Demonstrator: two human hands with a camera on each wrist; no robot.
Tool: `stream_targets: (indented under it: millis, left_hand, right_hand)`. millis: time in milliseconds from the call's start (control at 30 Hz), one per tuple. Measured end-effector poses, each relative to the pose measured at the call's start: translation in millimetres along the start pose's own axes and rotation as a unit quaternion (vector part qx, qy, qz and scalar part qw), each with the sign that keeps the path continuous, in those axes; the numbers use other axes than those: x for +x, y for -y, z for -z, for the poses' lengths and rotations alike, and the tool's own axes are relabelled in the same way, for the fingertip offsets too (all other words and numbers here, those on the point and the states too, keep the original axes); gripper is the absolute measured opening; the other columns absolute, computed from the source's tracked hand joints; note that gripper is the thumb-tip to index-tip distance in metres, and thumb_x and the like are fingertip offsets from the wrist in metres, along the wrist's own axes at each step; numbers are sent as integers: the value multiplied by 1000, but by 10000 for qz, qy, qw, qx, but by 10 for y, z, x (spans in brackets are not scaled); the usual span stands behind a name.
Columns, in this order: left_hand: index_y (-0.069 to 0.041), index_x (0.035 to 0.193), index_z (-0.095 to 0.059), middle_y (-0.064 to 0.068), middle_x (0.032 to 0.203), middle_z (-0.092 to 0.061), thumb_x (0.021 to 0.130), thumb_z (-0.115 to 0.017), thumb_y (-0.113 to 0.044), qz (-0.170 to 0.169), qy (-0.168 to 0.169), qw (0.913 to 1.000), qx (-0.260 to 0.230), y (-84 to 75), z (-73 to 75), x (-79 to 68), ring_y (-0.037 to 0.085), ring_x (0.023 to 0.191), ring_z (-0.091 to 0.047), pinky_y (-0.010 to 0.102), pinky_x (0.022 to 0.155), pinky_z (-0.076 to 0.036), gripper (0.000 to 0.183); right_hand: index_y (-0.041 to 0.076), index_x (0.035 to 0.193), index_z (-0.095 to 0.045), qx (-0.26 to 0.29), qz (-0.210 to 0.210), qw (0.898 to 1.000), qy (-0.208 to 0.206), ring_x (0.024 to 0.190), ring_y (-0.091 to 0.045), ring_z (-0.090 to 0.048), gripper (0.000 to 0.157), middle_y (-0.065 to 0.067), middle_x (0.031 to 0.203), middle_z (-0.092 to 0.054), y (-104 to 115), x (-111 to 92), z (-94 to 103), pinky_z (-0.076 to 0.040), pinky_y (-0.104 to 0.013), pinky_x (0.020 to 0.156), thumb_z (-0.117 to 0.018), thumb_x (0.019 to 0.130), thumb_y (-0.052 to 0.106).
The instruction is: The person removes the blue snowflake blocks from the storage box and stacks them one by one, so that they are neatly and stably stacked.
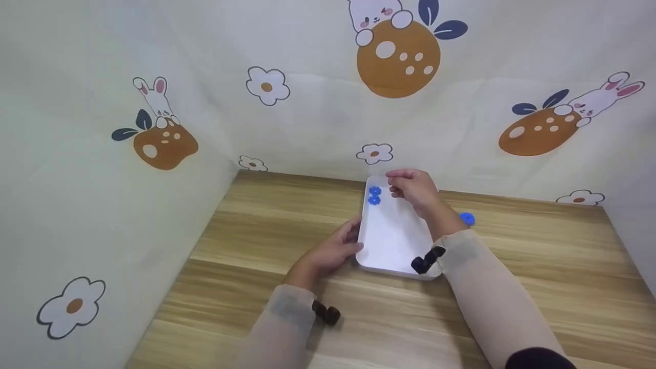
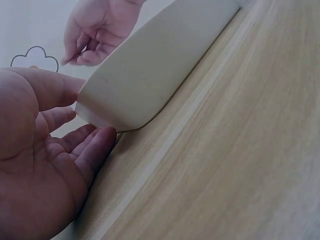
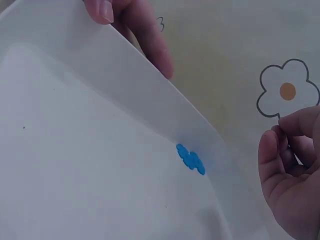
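Note:
A shallow white tray (image 1: 394,225) lies on the wooden table. My left hand (image 1: 335,248) holds its left side, thumb at the rim and the other fingers along the outer wall; the left wrist view shows these fingers (image 2: 95,147) bent at the tray's edge. Over the tray's far end hovers my right hand (image 1: 416,189), index finger reaching left and the rest loosely curled, with no object showing between them. Blue flower-shaped pieces (image 1: 374,196) sit inside the tray near its far left corner. The right wrist view shows a blue piece (image 3: 190,159) against the inner wall.
Another blue piece (image 1: 467,219) lies on the table to the right of the tray, partly behind the right forearm. A light cloth printed with rabbits and flowers (image 1: 374,154) walls in the wooden table (image 1: 256,220) at the back and both sides.

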State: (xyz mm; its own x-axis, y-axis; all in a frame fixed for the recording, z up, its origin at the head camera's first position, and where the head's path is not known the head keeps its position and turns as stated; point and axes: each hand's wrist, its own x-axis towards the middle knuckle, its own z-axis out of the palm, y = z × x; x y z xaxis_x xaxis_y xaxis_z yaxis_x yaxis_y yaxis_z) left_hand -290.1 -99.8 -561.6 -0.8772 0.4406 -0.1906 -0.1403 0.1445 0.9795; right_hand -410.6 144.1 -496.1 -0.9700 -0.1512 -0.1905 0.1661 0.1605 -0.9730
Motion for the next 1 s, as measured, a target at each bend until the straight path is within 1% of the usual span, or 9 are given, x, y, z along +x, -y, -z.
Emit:
stream_targets:
  millis: [67,133,300,400,633,767,867,933,1000]
  left_hand:
    - [-17,173,-21,12,178,-29,108,-56,-12,-6,-8,10000,-15,3,0,1,32,165,-30,49,134,-31,74]
    - [-17,173,-20,13,178,-28,108,-56,-12,-27,-2,10000,-24,8,-2,2,33,165,-29,49,134,-31,74]
    - [-17,173,-21,14,177,-31,108,-58,-15,-57,-13,9999,118,14,-4,-2,33,164,-32,49,134,-32,75]
    - [-19,172,-22,13,176,-33,107,-58,-15,-84,-10,9998,190,11,5,-4,33,163,-33,48,134,-32,75]
    - [-17,172,-21,14,177,-31,106,-58,-12,-167,-8,9997,187,3,10,-5,34,164,-31,49,135,-30,76]
    - [-14,172,-20,17,177,-29,106,-57,-9,-185,50,9998,-36,3,-8,-1,36,164,-30,49,133,-33,76]
    - [-14,172,-20,17,177,-29,106,-57,-9,-148,52,9998,-151,-1,-17,-3,36,163,-31,49,132,-35,76]
    - [-15,173,-20,17,177,-29,106,-57,-10,-124,36,9998,-169,-2,-17,-3,36,163,-31,50,132,-35,76]
    - [-17,173,-19,15,177,-29,106,-57,-10,-105,43,9998,-178,-2,-15,-1,35,164,-30,49,133,-34,76]
  right_hand:
    - [-1,138,-68,-111,-33,9999,4,111,-31,-69,37,-19,126,-69,-4,64,-57,-64,-23,85,-64,107,19]
    - [0,138,-68,-177,-21,9998,4,112,-33,-69,37,-23,132,-67,-28,129,-100,-64,-23,84,-63,107,19]
    - [0,134,-70,-197,74,9998,-10,98,-25,-69,34,-26,130,-67,-157,267,-163,-64,-22,78,-63,105,15]
    - [1,133,-71,-290,81,9995,-20,96,-23,-68,32,-26,129,-67,-243,307,-184,-63,-22,77,-62,106,14]
    - [4,131,-72,-432,-14,9991,-52,96,-20,-67,29,-21,127,-70,-393,336,-212,-61,-26,81,-62,106,14]
    - [3,125,-76,-750,145,9970,-134,87,-17,-65,27,-14,110,-74,-460,349,-221,-58,-25,74,-67,102,13]
    - [4,122,-77,-1003,284,9945,-138,81,-16,-65,27,-8,98,-73,-494,362,-222,-56,-24,71,-70,99,13]
    - [4,122,-77,-1057,310,9939,-83,82,-16,-65,26,-6,97,-73,-511,369,-220,-56,-25,71,-70,98,12]
    - [5,123,-77,-1129,264,9933,-15,86,-18,-66,26,-7,103,-74,-523,371,-212,-57,-25,74,-71,98,13]
